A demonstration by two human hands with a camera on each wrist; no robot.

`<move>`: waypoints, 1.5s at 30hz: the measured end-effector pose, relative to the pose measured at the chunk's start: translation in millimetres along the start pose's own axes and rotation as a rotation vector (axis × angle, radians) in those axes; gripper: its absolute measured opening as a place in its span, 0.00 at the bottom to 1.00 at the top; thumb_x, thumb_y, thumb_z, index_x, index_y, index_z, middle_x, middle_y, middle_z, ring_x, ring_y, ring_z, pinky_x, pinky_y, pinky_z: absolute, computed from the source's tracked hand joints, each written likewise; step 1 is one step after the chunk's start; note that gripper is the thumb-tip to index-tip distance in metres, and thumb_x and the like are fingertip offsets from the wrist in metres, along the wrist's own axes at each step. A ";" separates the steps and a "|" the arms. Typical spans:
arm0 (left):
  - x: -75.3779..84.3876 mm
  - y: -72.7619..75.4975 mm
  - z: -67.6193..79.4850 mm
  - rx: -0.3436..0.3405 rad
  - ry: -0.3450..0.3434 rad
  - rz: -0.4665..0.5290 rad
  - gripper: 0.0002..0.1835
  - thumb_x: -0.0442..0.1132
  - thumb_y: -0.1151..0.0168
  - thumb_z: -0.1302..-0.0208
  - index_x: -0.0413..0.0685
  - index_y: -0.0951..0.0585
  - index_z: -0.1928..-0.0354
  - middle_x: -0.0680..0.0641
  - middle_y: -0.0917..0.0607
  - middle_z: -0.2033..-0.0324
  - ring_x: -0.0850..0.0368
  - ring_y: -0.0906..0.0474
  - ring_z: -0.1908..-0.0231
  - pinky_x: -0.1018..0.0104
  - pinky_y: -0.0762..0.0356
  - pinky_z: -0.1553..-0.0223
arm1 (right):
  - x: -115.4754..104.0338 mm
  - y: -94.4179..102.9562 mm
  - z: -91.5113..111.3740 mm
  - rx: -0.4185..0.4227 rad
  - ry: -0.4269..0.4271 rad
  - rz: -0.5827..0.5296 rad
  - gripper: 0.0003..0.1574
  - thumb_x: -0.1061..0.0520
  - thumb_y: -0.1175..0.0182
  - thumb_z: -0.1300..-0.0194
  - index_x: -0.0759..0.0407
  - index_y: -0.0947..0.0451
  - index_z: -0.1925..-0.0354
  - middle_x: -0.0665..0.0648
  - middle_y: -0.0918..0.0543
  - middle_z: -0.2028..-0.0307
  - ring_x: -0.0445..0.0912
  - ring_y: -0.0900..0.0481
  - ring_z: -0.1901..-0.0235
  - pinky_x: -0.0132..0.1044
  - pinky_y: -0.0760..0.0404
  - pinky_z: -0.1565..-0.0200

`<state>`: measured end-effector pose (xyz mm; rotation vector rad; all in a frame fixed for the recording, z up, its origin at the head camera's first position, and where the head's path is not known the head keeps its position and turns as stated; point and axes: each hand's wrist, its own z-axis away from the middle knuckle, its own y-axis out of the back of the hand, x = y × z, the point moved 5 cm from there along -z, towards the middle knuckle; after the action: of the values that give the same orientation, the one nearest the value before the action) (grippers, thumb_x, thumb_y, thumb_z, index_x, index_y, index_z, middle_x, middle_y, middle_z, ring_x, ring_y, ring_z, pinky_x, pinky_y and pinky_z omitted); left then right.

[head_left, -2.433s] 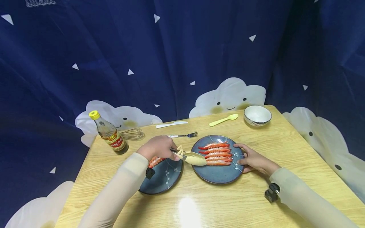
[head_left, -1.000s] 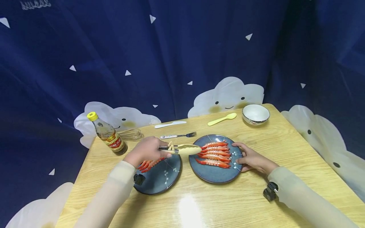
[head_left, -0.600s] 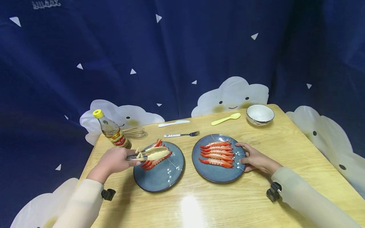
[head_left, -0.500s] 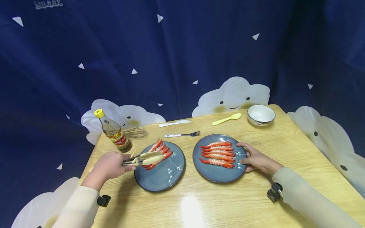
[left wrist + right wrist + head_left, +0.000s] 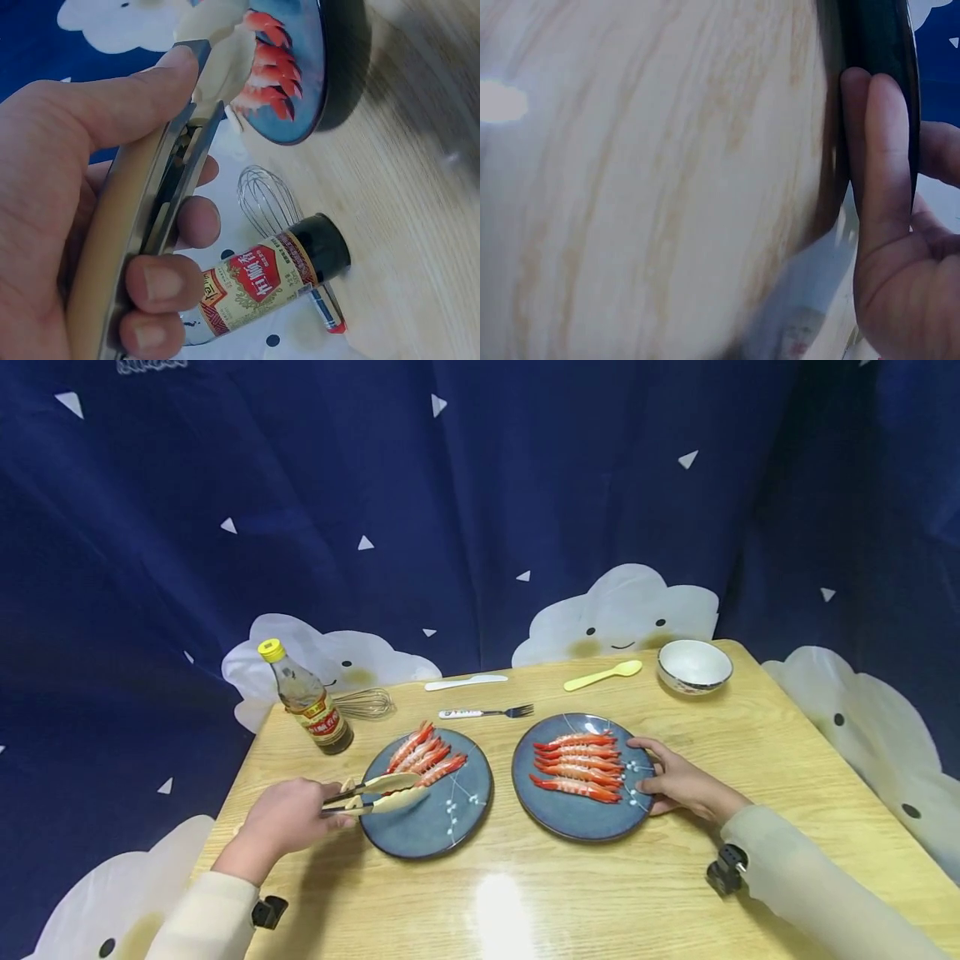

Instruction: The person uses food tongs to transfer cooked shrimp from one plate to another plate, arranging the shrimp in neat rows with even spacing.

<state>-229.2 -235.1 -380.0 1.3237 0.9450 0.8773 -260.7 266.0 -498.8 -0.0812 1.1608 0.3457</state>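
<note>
My left hand [image 5: 288,818] holds kitchen tongs [image 5: 124,225], thumb along one arm and fingers curled round the other. In the head view their cream tips are slightly apart above the left blue plate [image 5: 431,835], beside its red-and-white shrimp [image 5: 442,768]; I see nothing between them. Several more shrimp [image 5: 577,764] lie in a row on the right blue plate [image 5: 581,825]. At that plate's right rim, my right hand [image 5: 686,785] grips the edge. The right wrist view shows its fingers [image 5: 889,150] on both sides of the dark rim.
A sauce bottle [image 5: 318,718] with a yellow cap and a whisk [image 5: 367,702] stand and lie at the back left. Along the back are a white knife [image 5: 465,682], a fork [image 5: 487,712], a yellow spoon [image 5: 603,676] and a white bowl [image 5: 694,667].
My left hand has carried the tongs from the right plate leftward to the left plate, and their tips have spread a little. My right hand has stayed on the right plate's rim.
</note>
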 end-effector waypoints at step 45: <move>91.5 60.6 -40.9 0.456 -0.419 0.051 0.25 0.59 0.38 0.55 0.52 0.20 0.57 0.54 0.19 0.73 0.64 0.29 0.85 0.66 0.36 0.86 | 0.5 -0.9 1.2 0.016 0.002 -0.006 0.45 0.70 0.48 0.44 0.46 0.55 0.36 0.68 0.29 0.58 0.54 0.21 0.71 0.46 0.23 0.74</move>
<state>-231.7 -131.5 -325.5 1.8404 0.8026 0.3994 -259.1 265.5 -498.9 -0.0707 1.1652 0.3312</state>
